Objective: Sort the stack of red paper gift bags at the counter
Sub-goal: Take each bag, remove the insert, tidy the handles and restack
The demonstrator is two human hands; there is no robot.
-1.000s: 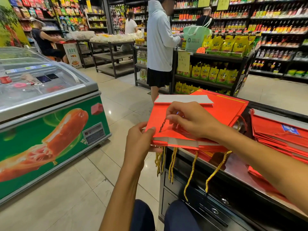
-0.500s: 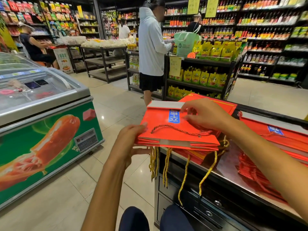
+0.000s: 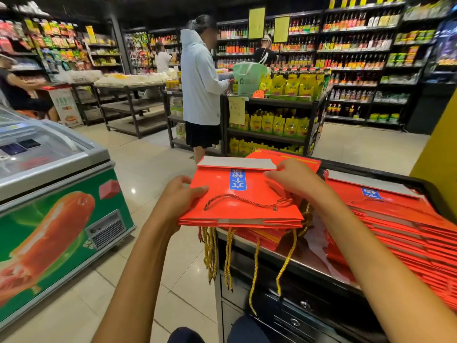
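Red flat-folded paper gift bags (image 3: 237, 194) lie between hands, long axis across; left hand (image 3: 178, 196) pinches left edge, right hand (image 3: 291, 179) grips right edge; sorted red pile (image 3: 395, 219) rightward.

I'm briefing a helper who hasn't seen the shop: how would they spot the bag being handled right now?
Find the dark counter beside the green freezer; red bags lie in piles on it. The bag being handled tops the left pile, overhanging the counter's edge, held by the left hand and right hand. Only it shows a blue label plus a rope handle across its face.
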